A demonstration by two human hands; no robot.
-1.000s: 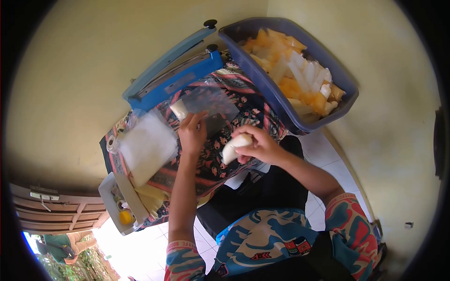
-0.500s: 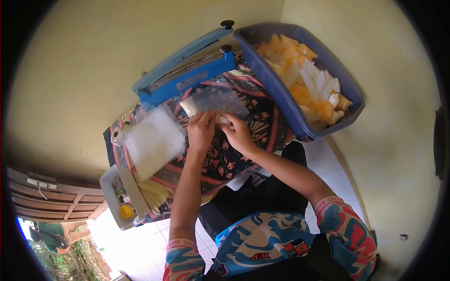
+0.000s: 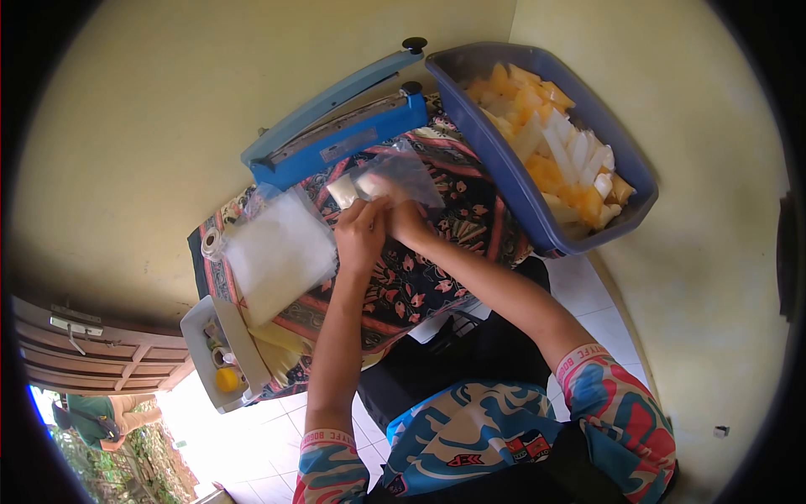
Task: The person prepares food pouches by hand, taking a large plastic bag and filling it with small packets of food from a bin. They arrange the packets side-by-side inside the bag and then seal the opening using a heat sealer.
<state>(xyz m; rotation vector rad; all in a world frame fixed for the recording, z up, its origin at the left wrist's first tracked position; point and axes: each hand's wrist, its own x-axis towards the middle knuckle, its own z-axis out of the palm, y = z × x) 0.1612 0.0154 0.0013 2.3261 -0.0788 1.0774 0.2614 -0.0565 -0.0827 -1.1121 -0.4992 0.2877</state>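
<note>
My left hand is pinched on the lower edge of a clear plastic bag, beside a small whitish packet lying at its left side. Inside the bag reaches my right hand, its fingers blurred and partly covered by the film, with something pale at their tips that I cannot make out. Both hands are close together over the patterned cloth. Left of them lies a stack of clear plastic bags. Behind the hands stands a blue sealer, its arm raised.
A blue-grey tub with several orange and white packets stands at the right. A roll of tape lies at the cloth's left edge. Below it is a white box with a yellow item. Outside the doorway is a person.
My right hand has moved forward and left, into the bag. My left hand stays nearly where it was. The view has shifted slightly.
</note>
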